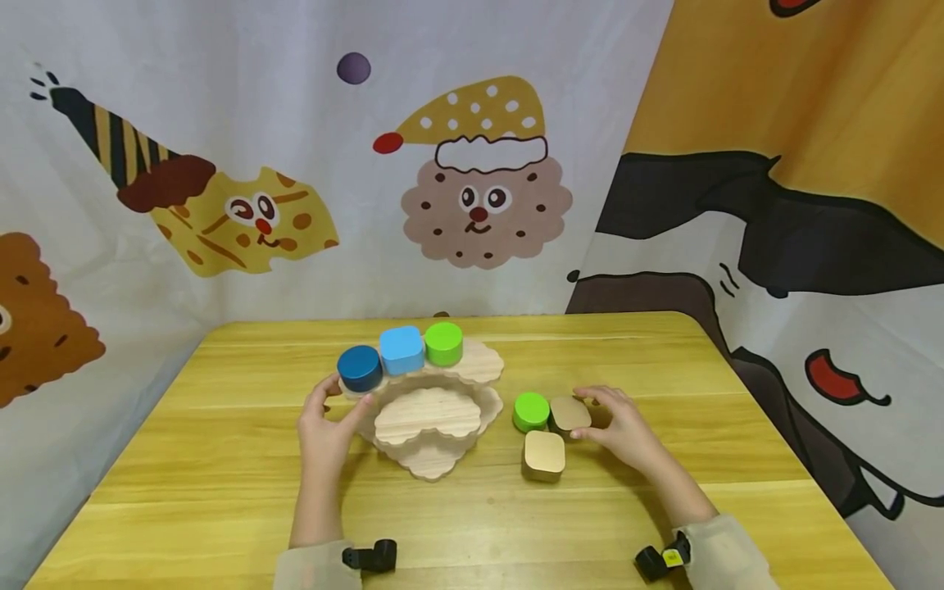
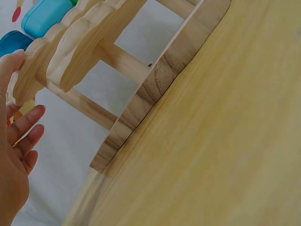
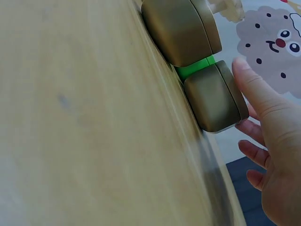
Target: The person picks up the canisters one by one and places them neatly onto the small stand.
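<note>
On the yellow wooden worktop (image 1: 487, 533), the left hand (image 1: 324, 426) grips the upper left end of a scalloped, tiered pale-wood stand (image 1: 428, 418) (a dark-blue round container (image 1: 359, 369) sits there), while the right hand (image 1: 623, 428) pinches a gold-brown, rounded-square lidded container (image 1: 570, 415) beside a bright-green round container (image 1: 531, 411).

the head view is bright and evenly lit, with soft shadows on the table (image 1: 479, 537). light falls from above, leaving the gold blocks (image 1: 544, 452) pale on top, darker below. both wrist views are dimmer; in the right one the table looks smeared, perhaps out of focus, and the gold blocks carry a dull sheen.
</note>
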{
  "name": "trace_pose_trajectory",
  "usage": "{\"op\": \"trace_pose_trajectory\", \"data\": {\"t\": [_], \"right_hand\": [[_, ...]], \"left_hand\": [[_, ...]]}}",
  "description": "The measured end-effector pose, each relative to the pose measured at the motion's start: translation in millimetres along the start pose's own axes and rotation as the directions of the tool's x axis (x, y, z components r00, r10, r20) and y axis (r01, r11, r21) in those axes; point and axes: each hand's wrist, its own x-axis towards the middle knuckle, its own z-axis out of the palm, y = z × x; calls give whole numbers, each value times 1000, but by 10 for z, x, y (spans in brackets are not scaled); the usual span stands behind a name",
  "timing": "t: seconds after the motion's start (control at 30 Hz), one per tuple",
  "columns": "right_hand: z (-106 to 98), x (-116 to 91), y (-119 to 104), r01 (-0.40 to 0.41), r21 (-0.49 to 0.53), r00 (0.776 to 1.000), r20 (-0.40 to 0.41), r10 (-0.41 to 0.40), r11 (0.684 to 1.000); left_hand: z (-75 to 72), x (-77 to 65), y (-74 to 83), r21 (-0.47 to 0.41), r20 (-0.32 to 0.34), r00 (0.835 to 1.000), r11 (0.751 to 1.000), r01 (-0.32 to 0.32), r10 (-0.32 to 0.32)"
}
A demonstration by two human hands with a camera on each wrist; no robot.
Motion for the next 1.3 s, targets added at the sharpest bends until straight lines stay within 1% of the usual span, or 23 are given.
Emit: {"op": "trace_pose_trajectory", "data": {"t": [0.13, 0.23, 0.43, 0.63, 0.83, 1.0, 1.3], "right_hand": [[16, -22, 44, 0, 14, 1000, 9, 0, 1000], [25, -28, 66, 0, 19, 1000, 7, 0, 1000], [32, -21, 66, -3, 10, 1000, 4, 3, 1000], [45, -11, 62, 2, 14, 1000, 2, -2, 1000], [63, -11, 47, -23, 7, 1000, -11, 23, 1000], [70, -30, 32, -46, -4, 998, -48, 45, 999], [23, -41, -38, -81, 11, 985, -152, 82, 997]], "left_hand": [[3, 2, 0, 0, -2, 1000, 1000, -14, 14], [1, 0, 3, 1, -1, 1000, 1000, -12, 12], [-5, 4, -13, -5, 3, 1000, 1000, -2, 2], [-6, 8, -11, -12, 7, 1000, 1000, -10, 10], [-3, 7, -12, -21, 2, 1000, 999, -27, 28], [-4, 3, -1, -21, 1, 1000, 999, -28, 28], [-15, 0, 22, -23, 8, 1000, 1000, -16, 16]]}}
